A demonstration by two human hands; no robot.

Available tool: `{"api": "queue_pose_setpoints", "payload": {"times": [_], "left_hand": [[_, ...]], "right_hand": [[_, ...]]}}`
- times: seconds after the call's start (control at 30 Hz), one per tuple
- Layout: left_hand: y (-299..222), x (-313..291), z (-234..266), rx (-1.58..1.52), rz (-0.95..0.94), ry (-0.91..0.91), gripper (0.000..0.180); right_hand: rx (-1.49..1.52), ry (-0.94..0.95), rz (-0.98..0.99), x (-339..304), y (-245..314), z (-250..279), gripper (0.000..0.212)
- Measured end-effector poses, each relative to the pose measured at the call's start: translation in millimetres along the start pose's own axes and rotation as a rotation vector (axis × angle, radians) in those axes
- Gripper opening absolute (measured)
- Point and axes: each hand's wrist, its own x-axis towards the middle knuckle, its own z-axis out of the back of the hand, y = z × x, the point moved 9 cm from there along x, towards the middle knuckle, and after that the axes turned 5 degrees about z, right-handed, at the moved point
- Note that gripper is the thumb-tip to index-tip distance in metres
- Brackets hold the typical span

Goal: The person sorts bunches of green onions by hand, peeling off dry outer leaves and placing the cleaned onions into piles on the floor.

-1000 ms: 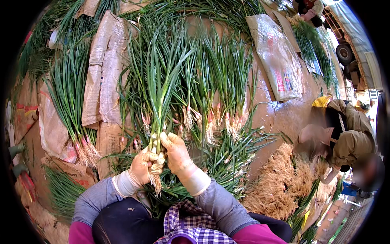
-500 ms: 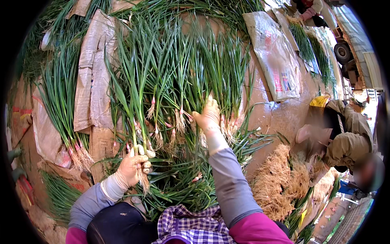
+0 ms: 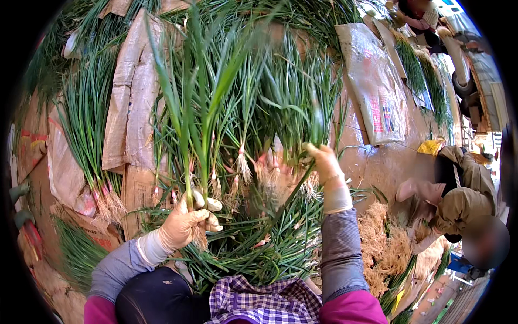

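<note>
In gloves, my left hand (image 3: pixel 189 222) is closed round the lower stems of a few green garlic stalks (image 3: pixel 205 143). Their leaves point away from me, and pale roots hang below the fist. Farther right, my right hand (image 3: pixel 329 166) has its fingers curled over a long green garlic leaf (image 3: pixel 295 195) that trails down toward my lap. Just beyond both hands lies a wide row of green garlic (image 3: pixel 245 116), its pinkish bulbs and roots toward me. Some roots beside my right hand are blurred. Loose stripped leaves (image 3: pixel 253 254) are heaped between my forearms.
A tied-looking bunch of green garlic (image 3: pixel 89 135) lies left, beside a folded woven sack (image 3: pixel 132 92). A plastic sack (image 3: pixel 372 81) lies far right. Piled roots (image 3: pixel 380 243) sit near my right elbow, with a crouching co-worker (image 3: pixel 458 189) beyond. Another person (image 3: pixel 418 16) works at the far right.
My right hand has moved right from among the row's stems, and a long leaf now trails from it. The left hand keeps its stalks and sits slightly farther right in view.
</note>
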Motion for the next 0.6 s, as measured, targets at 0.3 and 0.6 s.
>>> {"api": "queue_pose_setpoints", "payload": {"times": [0.3,0.6], "left_hand": [[3,-2,0,-0.081,0.086,-0.052,0.043],[25,4,15,0.021,0.325,-0.041,0.016]], "right_hand": [[-0.888,-0.540,0.349,7,-5,75,0.039],[-0.411,-0.021,0.009,30,-9,-106,0.037]]}}
